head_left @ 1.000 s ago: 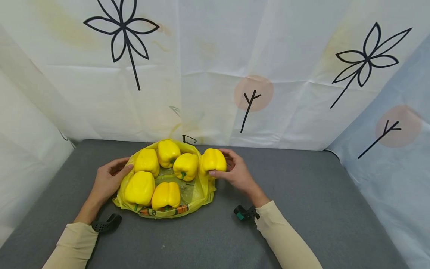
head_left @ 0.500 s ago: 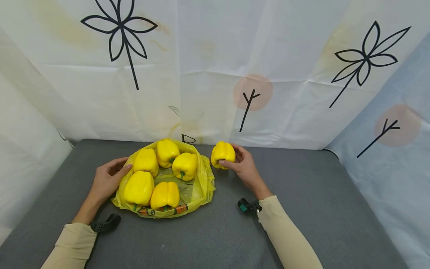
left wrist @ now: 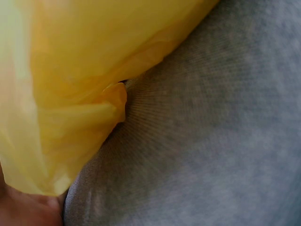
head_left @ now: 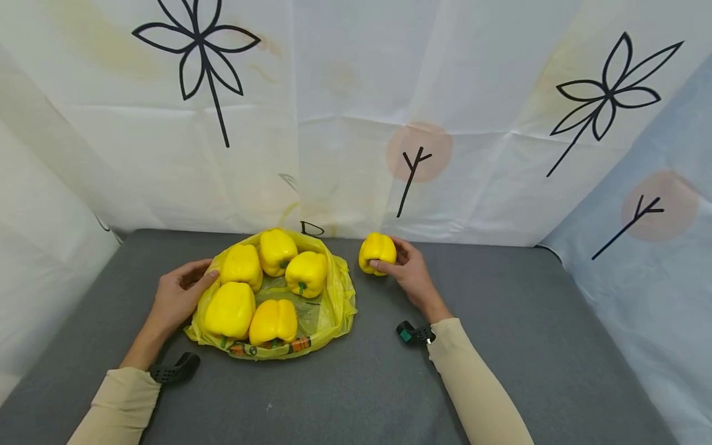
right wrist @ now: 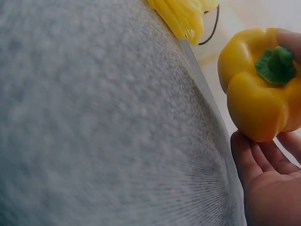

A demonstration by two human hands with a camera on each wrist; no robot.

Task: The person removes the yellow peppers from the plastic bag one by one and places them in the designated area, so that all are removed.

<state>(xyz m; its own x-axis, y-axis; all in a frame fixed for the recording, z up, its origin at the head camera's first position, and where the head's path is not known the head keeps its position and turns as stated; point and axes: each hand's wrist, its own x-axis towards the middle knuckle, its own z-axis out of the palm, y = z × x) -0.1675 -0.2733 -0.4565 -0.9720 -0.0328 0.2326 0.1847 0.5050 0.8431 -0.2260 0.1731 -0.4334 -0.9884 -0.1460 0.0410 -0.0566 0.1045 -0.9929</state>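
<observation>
Peppers (head_left: 230, 311) are six in number, all yellow, smooth and lobed. Five lie inside one thin, crinkled plastic bag (head_left: 342, 290), which rests on the grey, fabric-like table (head_left: 500, 334). The sixth pepper (head_left: 377, 252) is gripped by the right hand (head_left: 414, 275), just beside the bag. The left hand (head_left: 179, 300) pinches the bag's edge.

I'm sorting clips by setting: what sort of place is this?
Probably an improvised recording booth: creased white flower-printed sheets hang behind and beside a flat grey table, and black perforated wristbands look like recording gear.
</observation>
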